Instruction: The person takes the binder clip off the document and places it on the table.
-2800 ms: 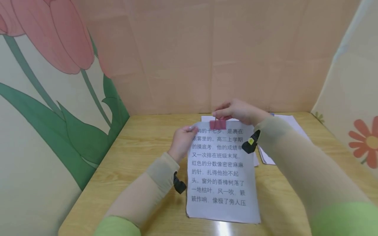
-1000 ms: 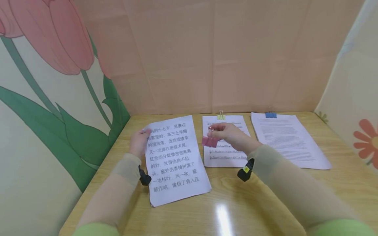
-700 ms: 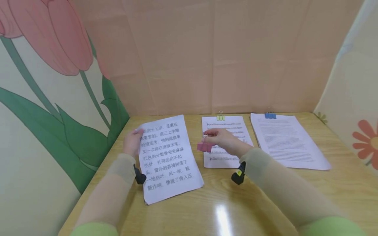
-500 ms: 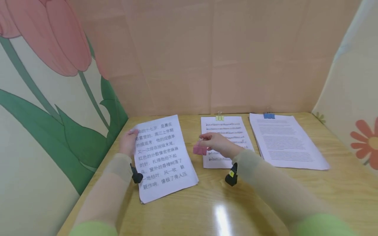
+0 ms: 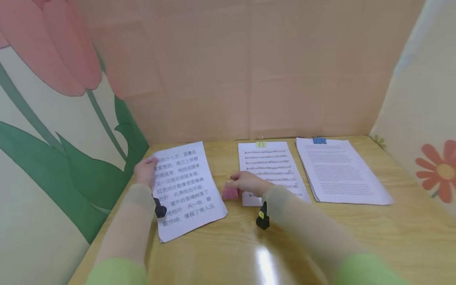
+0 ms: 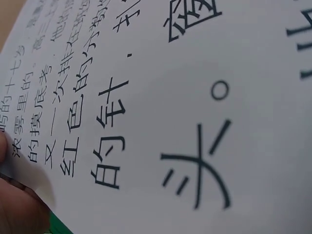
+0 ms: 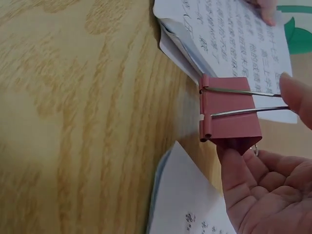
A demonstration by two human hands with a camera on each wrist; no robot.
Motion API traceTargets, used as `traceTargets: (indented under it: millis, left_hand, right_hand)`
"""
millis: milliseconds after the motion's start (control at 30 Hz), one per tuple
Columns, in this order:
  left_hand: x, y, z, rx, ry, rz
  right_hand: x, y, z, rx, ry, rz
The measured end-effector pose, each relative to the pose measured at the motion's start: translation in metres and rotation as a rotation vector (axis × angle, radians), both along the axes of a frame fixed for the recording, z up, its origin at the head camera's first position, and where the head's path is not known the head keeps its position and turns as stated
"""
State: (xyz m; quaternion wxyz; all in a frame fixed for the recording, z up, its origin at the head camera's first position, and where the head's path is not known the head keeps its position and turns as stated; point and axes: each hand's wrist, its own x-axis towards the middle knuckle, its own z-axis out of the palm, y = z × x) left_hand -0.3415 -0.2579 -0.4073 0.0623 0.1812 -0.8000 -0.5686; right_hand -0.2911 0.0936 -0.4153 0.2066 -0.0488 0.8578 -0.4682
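Note:
My left hand (image 5: 144,171) pinches the upper left edge of a stack of printed paper (image 5: 187,190) with large characters. In the left wrist view the page (image 6: 146,136) fills most of the frame, with the thumb on its near edge. My right hand (image 5: 249,183) holds a pink binder clip (image 5: 230,193) by its wire handles, just right of that stack. Seen from the right wrist, the clip (image 7: 229,107) has nothing in its mouth, and the thumb lies on the handles. The sheets (image 7: 180,44) of the stack are slightly fanned at a corner.
A sheet-music stack (image 5: 265,162) with a yellow binder clip (image 5: 261,144) lies partly under my right hand. Farther right lies a text stack (image 5: 338,170) with a blue binder clip (image 5: 319,140). Walls border the wooden table (image 5: 199,253) at the left, back and right.
The pink clip came off the large-print stack. My left hand carried the stack left and lowered it. My right hand has moved left and down with the clip.

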Motion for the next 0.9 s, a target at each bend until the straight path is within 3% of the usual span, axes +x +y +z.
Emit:
traceTargets:
  millis: [333, 600, 900]
  left_hand:
    - [-0.010, -0.012, -0.010, -0.025, -0.022, -0.006]
    - [-0.014, -0.014, -0.014, -0.062, -0.054, -0.016]
    - [-0.012, -0.013, -0.017, -0.045, -0.041, 0.002]
  right_hand:
    - [0.000, -0.012, -0.002, 0.114, 0.023, -0.036]
    - [0.004, -0.019, -0.001, 0.306, 0.143, -0.018]
    - [0.006, -0.018, 0.000, 0.371, 0.240, -0.031]
